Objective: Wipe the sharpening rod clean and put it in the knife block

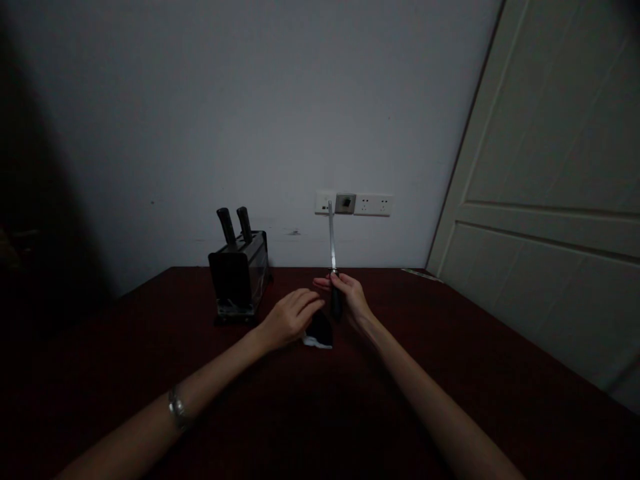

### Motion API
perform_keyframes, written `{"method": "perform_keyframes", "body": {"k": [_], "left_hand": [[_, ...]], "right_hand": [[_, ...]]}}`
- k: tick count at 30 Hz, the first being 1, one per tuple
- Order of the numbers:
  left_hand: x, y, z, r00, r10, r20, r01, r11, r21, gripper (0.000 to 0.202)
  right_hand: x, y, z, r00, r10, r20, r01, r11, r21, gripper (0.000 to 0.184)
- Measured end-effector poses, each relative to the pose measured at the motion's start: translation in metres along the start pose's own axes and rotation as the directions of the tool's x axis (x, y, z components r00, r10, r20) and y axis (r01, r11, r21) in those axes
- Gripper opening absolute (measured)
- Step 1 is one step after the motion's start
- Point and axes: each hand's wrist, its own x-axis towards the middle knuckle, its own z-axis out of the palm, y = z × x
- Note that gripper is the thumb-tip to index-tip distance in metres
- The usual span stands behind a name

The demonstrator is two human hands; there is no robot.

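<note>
My right hand point(350, 297) is closed around the black handle of a sharpening steel point(332, 240), held upright with its thin metal rod pointing at the wall. Some of its fingers stretch out behind the handle. Just left of the handle is my left hand point(294, 315), its fingers bent and pressed together, thumb hidden. From under those fingers a dark cloth with a white edge point(319, 331) spreads downward, pinched at its top as far as the dim light shows. A dark knife block point(237, 273) stands farther left, with two black-handled knives point(235, 225) in it.
Everything stands on a dark red table point(310, 413) against a pale wall. Sockets and a switch point(355, 204) sit on the wall behind the steel. A flat strip point(421, 275) lies at the table's back right corner, near a white panelled door point(540, 233).
</note>
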Motion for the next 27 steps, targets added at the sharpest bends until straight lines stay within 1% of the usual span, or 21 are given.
{"method": "perform_keyframes", "body": {"k": [1, 3, 5, 8, 12, 17, 18, 20, 24, 27], "left_hand": [[-0.004, 0.002, 0.000, 0.998, 0.064, -0.001, -0.064, 0.997, 0.031, 0.031], [-0.010, 0.004, 0.000, 0.990, 0.140, 0.001, -0.139, 0.988, 0.060, 0.033], [-0.011, 0.004, -0.001, 0.984, 0.179, 0.006, -0.179, 0.982, 0.064, 0.035], [-0.007, 0.004, -0.004, 0.978, 0.208, -0.006, -0.207, 0.976, 0.062, 0.035], [0.004, 0.006, -0.011, 0.968, 0.247, -0.052, -0.243, 0.967, 0.073, 0.033], [0.020, 0.012, -0.019, 0.937, 0.329, -0.116, -0.326, 0.944, 0.043, 0.028], [0.022, 0.012, -0.021, 0.933, 0.340, -0.117, -0.338, 0.940, 0.037, 0.027], [0.027, 0.013, -0.025, 0.933, 0.345, -0.106, -0.344, 0.939, 0.029, 0.027], [0.039, 0.010, -0.038, 0.940, 0.320, -0.115, -0.323, 0.946, -0.008, 0.028], [0.055, 0.007, -0.053, 0.948, 0.290, -0.132, -0.297, 0.954, -0.034, 0.030]], "right_hand": [[-0.002, -0.001, 0.003, 1.000, 0.020, -0.006, -0.020, 1.000, 0.008, 0.023], [-0.005, -0.002, 0.010, 0.998, 0.066, -0.013, -0.066, 0.997, 0.032, 0.021], [-0.009, -0.003, 0.016, 0.993, 0.118, -0.026, -0.116, 0.991, 0.062, 0.019], [-0.015, -0.004, 0.025, 0.976, 0.212, -0.058, -0.206, 0.974, 0.096, 0.015], [-0.021, -0.007, 0.031, 0.940, 0.335, -0.064, -0.325, 0.938, 0.123, 0.016], [-0.025, -0.015, 0.032, 0.865, 0.501, 0.021, -0.492, 0.840, 0.231, 0.020], [-0.026, -0.016, 0.033, 0.859, 0.512, 0.030, -0.503, 0.830, 0.240, 0.021], [-0.028, -0.019, 0.034, 0.865, 0.500, 0.039, -0.494, 0.835, 0.242, 0.022], [-0.032, -0.025, 0.039, 0.911, 0.410, 0.051, -0.411, 0.885, 0.220, 0.020], [-0.033, -0.034, 0.045, 0.948, 0.314, 0.055, -0.319, 0.927, 0.199, 0.019]]}}
